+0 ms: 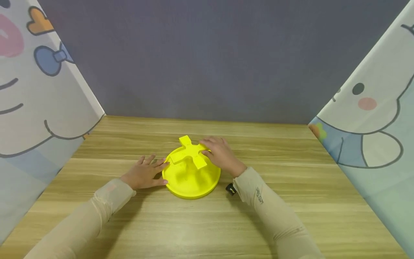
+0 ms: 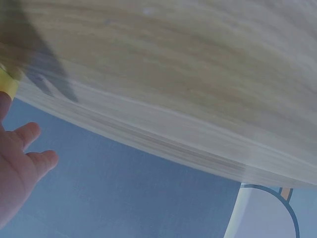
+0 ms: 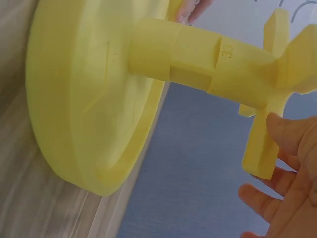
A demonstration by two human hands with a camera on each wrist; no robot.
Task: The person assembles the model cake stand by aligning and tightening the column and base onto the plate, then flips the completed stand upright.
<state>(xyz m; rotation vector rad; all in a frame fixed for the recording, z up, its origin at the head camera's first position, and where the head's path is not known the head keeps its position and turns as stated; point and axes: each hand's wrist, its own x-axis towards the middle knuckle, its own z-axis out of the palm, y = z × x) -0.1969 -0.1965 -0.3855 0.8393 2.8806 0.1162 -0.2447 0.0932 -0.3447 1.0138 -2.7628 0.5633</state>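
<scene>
A bright yellow stand has a round, rimmed base [image 1: 191, 187] lying on the table, and a cross-shaped top [image 1: 190, 151] above it. In the right wrist view, a thick post [image 3: 195, 57] joins base and top, with "33" marked on its side. My right hand [image 1: 222, 154] pinches one arm of the cross between thumb and fingers. At the left rim of the base rests my left hand [image 1: 143, 174], its fingers spread and the tips touching the edge. Only part of that hand shows in the left wrist view, beside a sliver of yellow.
A wood-grain table [image 1: 181, 230] carries the stand. Behind it rises a grey panel [image 1: 207, 64], with cartoon-printed cloths [image 1: 64, 104] on both sides. A small black object [image 1: 231, 189] sits by the right sleeve cuff.
</scene>
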